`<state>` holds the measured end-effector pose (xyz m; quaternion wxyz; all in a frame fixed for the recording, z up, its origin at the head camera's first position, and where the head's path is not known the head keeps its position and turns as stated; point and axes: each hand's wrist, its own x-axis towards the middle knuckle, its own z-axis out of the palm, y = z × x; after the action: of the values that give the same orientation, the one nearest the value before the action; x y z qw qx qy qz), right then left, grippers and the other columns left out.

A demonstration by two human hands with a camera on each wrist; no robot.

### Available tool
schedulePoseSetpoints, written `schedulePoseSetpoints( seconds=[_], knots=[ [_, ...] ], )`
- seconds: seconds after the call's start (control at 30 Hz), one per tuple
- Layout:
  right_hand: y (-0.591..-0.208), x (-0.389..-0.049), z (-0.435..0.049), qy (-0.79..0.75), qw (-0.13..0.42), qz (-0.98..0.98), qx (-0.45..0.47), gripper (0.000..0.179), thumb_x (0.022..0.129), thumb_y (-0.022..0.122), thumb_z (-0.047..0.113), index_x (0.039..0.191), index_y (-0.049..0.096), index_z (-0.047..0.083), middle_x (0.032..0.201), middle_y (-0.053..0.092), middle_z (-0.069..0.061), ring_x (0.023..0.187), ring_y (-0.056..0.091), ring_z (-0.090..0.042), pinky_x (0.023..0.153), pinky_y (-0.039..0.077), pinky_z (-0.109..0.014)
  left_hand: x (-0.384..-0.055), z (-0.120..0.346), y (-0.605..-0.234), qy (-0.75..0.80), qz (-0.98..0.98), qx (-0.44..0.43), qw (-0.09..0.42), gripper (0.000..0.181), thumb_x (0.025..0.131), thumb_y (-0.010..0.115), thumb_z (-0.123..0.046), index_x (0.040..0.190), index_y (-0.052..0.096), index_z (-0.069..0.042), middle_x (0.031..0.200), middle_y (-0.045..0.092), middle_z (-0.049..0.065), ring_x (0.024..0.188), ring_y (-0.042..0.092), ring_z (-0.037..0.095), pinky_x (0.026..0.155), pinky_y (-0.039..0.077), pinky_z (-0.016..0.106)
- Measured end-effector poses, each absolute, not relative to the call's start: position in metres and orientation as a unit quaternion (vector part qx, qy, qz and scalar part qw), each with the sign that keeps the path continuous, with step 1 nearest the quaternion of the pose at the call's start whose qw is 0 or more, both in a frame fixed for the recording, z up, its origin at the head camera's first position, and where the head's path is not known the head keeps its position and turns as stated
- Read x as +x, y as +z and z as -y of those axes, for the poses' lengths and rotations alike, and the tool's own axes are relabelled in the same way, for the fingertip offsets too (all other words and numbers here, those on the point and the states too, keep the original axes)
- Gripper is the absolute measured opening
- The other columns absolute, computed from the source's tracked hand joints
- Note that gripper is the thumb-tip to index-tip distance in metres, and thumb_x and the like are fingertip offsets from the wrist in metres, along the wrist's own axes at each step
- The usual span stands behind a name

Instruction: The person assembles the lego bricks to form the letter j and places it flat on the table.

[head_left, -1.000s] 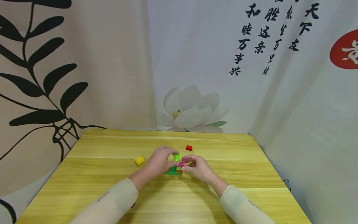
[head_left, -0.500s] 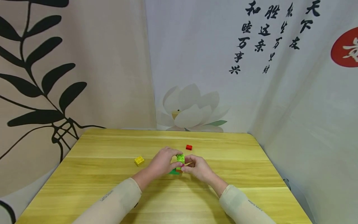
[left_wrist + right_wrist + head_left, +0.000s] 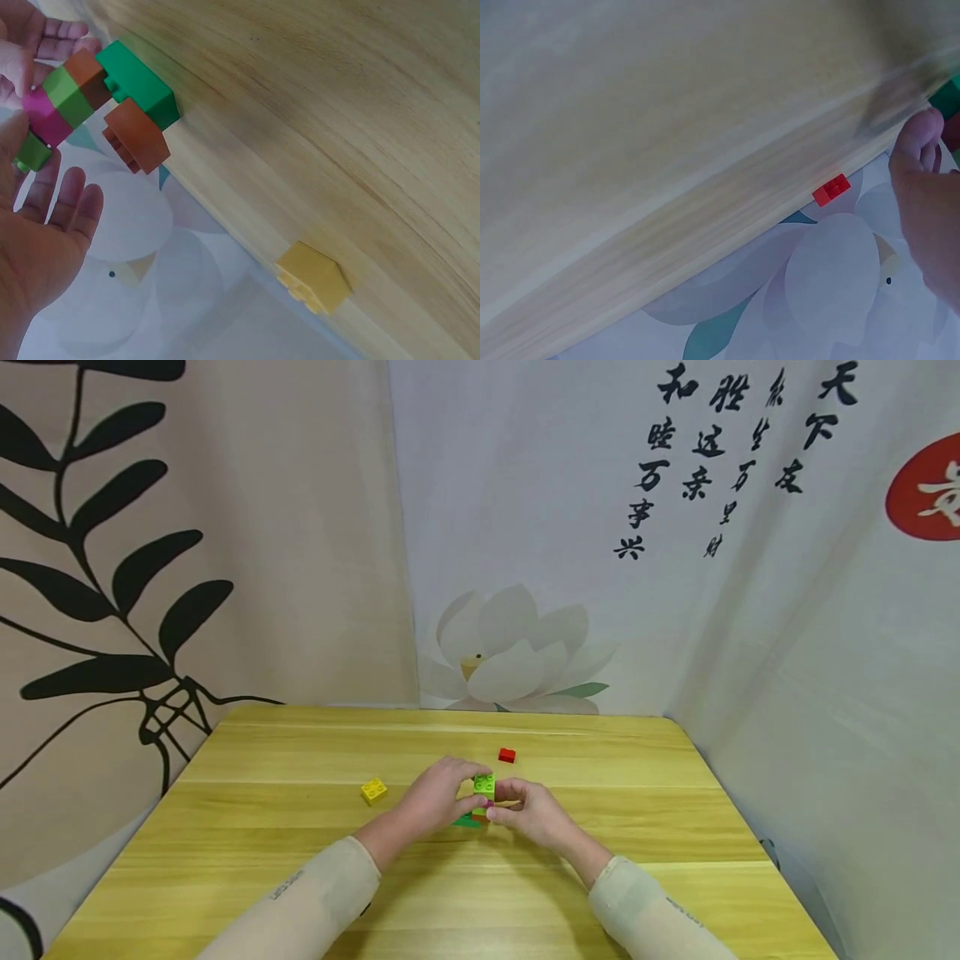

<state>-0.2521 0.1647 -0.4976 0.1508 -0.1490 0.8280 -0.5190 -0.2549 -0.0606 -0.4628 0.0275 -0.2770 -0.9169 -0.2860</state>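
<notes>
A small tower of toy building bricks stands between both hands. Its green base brick (image 3: 141,86) carries an orange brick (image 3: 90,76), then a lime brick (image 3: 69,97) and a pink brick (image 3: 49,118). At the top sits a light green brick (image 3: 484,786), which my left hand (image 3: 438,789) pinches between thumb and fingers. My right hand (image 3: 536,810) grips the tower from the right around the pink brick, its fingertips partly hidden behind the bricks. A second orange brick (image 3: 141,139) sits on the base, beside the tower.
A yellow brick (image 3: 373,791) lies on the wooden table (image 3: 300,885), left of the left hand. Beyond the hands lies a red brick (image 3: 507,756). A printed curtain (image 3: 322,527) hangs behind the table's far edge.
My left hand has shifted right with the light green brick, which now sits over the pink one and mostly covers it in the head view. The right hand has barely moved.
</notes>
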Motion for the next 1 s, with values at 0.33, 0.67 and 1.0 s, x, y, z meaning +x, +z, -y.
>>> schedulePoseSetpoints(
  seconds=[0.33, 0.67, 1.0],
  knots=[
    [-0.500, -0.257, -0.171, -0.623, 0.253, -0.731, -0.119, 0.070, 0.108, 0.060, 0.047, 0.157, 0.044, -0.001, 0.152, 0.058, -0.022, 0.121, 0.072, -0.032, 0.103, 0.062, -0.043, -0.250, 0.062, -0.461, -0.292, 0.915, -0.278, 0.024, 0.042, 0.098, 0.079, -0.023, 0.138, 0.070, -0.013, 0.137, 0.073, 0.006, 0.126, 0.065, 0.030, 0.109, 0.057, 0.050],
    [-0.494, -0.257, -0.166, -0.670, 0.303, -0.673, -0.083, 0.080, 0.109, 0.048, 0.062, 0.155, 0.044, -0.003, 0.156, 0.054, -0.024, 0.132, 0.066, -0.040, 0.108, 0.059, -0.049, -0.250, 0.063, -0.461, -0.283, 0.916, -0.281, 0.029, 0.043, 0.098, 0.079, -0.022, 0.140, 0.069, -0.013, 0.137, 0.073, 0.006, 0.125, 0.065, 0.028, 0.108, 0.057, 0.049],
    [-0.491, -0.257, -0.158, -0.670, 0.283, -0.684, -0.054, 0.067, 0.107, 0.060, 0.055, 0.143, 0.057, -0.001, 0.137, 0.061, -0.017, 0.113, 0.070, -0.028, 0.104, 0.061, -0.040, -0.250, 0.060, -0.460, -0.268, 0.919, -0.288, 0.031, 0.047, 0.096, 0.083, -0.022, 0.140, 0.068, -0.011, 0.136, 0.073, 0.006, 0.123, 0.065, 0.026, 0.108, 0.057, 0.046]
  ],
)
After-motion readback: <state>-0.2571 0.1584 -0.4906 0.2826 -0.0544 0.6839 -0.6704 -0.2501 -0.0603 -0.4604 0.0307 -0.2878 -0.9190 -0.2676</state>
